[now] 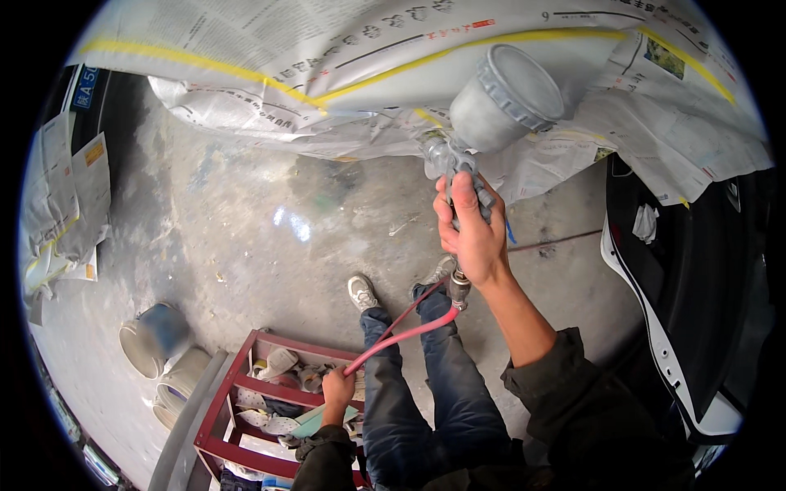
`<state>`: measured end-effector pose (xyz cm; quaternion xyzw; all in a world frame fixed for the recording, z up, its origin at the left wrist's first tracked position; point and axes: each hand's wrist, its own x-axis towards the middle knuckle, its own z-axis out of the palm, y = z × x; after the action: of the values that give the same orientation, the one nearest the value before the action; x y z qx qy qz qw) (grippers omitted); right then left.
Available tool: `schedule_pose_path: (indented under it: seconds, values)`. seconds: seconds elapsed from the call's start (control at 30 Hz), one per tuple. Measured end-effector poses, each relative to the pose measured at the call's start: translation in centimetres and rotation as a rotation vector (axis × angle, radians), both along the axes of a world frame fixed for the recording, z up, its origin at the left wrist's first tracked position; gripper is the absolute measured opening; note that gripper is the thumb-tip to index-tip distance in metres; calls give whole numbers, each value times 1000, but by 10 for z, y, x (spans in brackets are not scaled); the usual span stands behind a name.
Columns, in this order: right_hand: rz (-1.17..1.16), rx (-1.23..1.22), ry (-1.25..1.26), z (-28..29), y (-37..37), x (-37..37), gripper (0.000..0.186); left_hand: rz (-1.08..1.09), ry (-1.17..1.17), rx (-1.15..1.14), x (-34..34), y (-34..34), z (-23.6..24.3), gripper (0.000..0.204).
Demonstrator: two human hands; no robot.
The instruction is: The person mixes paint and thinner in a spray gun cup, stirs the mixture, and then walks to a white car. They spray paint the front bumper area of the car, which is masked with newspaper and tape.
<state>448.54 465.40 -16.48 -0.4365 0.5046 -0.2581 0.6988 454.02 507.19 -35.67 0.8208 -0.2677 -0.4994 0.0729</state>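
My right hand (pixel 473 219) is wrapped round the handle of a spray gun (pixel 446 157), held out in front of me. On top of the gun sits a grey paint cup (pixel 508 98), tilted to the right. The cup is close to a car panel (pixel 385 86) masked with newspaper and yellow tape; whether they touch I cannot tell. A pink air hose (pixel 409 331) runs from a metal fitting (pixel 459 286) under the gun's handle down to the left. Lower down, my left hand (pixel 336 388) grips this hose.
Beside my left hand stands a dark red metal cart (pixel 237 385) with rags and discs on its shelves. Several buckets (pixel 143 348) are on the concrete floor (pixel 246 221) at the left. An open car door (pixel 655 352) is on the right. Masking newspaper (pixel 65 196) hangs at the far left.
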Motion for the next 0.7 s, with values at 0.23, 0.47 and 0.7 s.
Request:
schedule_pose_path:
  seconds: [0.23, 0.47, 0.7]
  values:
    - [-110, -27, 4, -1, -7, -40, 38, -57, -18, 2, -8, -17, 1, 25]
    - [-302, -143, 82, 7, -12, -69, 43, -47, -26, 15, -12, -42, 16, 27]
    - [41, 32, -147, 11, -27, -53, 45, -124, -32, 22, -12, -36, 15, 29]
